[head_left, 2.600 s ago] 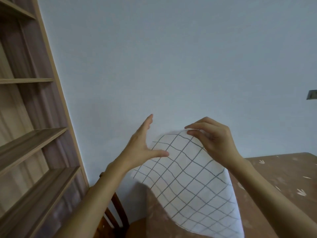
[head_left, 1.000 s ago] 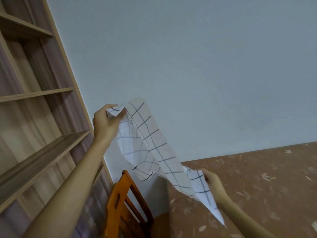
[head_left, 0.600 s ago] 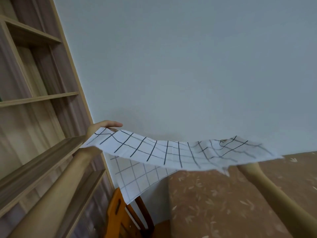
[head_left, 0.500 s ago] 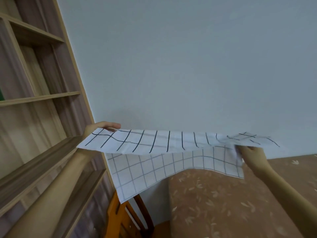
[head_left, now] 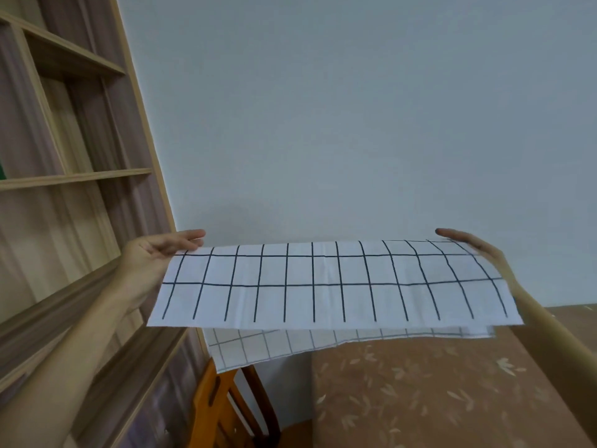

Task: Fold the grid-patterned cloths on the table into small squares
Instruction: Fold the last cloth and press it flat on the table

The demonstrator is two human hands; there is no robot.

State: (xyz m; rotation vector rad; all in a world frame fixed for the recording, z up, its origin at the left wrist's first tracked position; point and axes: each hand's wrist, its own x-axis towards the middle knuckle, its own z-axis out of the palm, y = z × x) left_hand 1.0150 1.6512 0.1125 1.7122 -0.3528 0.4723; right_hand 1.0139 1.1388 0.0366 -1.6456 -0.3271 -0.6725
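White black-gridded cloth (head_left: 323, 282) hangs doubled: left hand (head_left: 158, 252) pinches it, right hand (head_left: 484, 250) grip hidden; level hems before lowering onto brown leaf-print bench (head_left: 420, 383).

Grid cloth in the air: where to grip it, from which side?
Take the grid cloth at its two short ends, coming in from outside left and right, as the left hand and right hand do. It is a long doubled strip, so end grips should keep both layers taut.

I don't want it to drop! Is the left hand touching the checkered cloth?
Touching. Head view: the left hand holds the cloth at its left end.
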